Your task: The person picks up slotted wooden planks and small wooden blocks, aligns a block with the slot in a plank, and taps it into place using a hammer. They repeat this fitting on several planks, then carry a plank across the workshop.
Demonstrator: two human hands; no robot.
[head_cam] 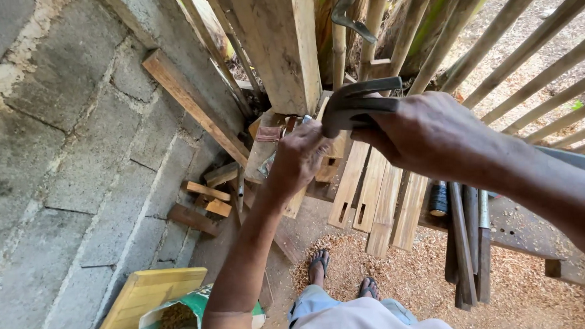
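The right hand (429, 135) has its grip closed around a claw hammer (356, 106), head raised near the wooden post (287, 46) for swinging room. Just left of it, the left hand (299, 157) pinches something small I cannot identify. Below both grips, slotted slats (373, 200) lean over sawdust (409, 271).

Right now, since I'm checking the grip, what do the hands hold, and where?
Right hand grips the dark metal claw hammer just below its head; what the left hand holds cannot be told.
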